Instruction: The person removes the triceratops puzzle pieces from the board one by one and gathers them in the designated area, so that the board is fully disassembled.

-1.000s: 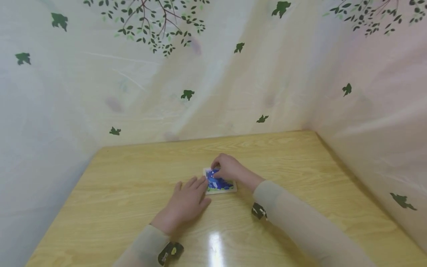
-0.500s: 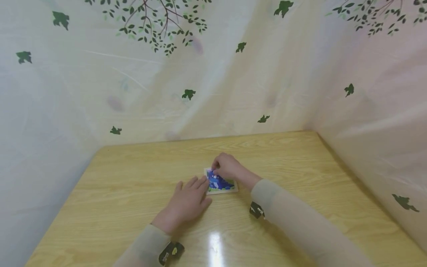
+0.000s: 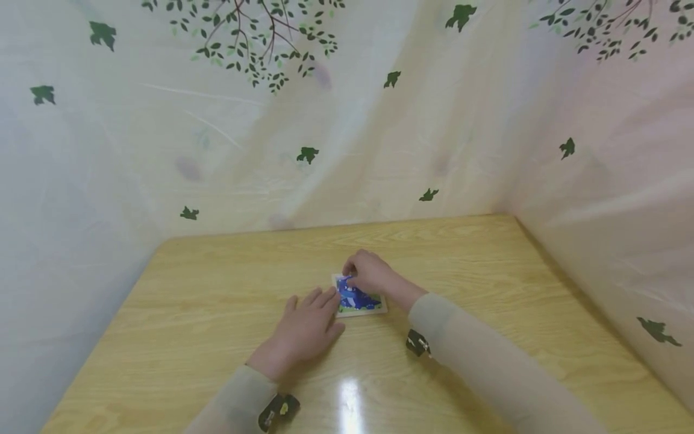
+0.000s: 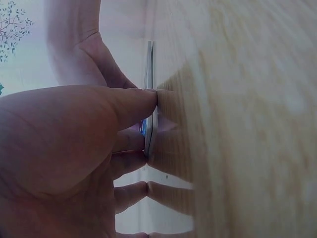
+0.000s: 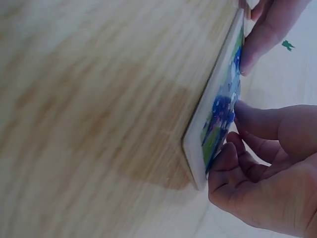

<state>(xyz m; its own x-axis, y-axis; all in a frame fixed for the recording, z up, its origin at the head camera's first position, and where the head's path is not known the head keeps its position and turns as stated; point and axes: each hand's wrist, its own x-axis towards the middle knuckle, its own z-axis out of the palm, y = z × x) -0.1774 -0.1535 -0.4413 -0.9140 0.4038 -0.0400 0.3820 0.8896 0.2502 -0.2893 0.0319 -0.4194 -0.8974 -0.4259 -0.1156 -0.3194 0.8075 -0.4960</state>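
Observation:
A small flat picture board [image 3: 359, 303] with a blue dinosaur on it and a white border lies on the wooden table. My left hand [image 3: 306, 325] lies flat on its left side, fingers spread, the index fingertip at the board's edge. From the far right, my right hand [image 3: 373, 274] bends over the upper part of the picture, thumb and fingers drawn together. In the right wrist view the thumb [image 5: 257, 119] touches the picture's surface while the other fingers curl close to it. What lies between those fingertips is hidden. The left wrist view shows the board [image 4: 149, 64] edge-on and thin.
The glossy wooden table [image 3: 217, 289] extends around both hands. Behind it and along the sides hang pale curtains [image 3: 352, 150] printed with green leaves and branches. Both wrists carry dark bands with small cameras, the left wristband [image 3: 278, 411] close over the tabletop.
Both hands keep nearly the same place on the board. The right thumb and fingers shift only slightly over the picture's upper left, and the whole view drifts a little.

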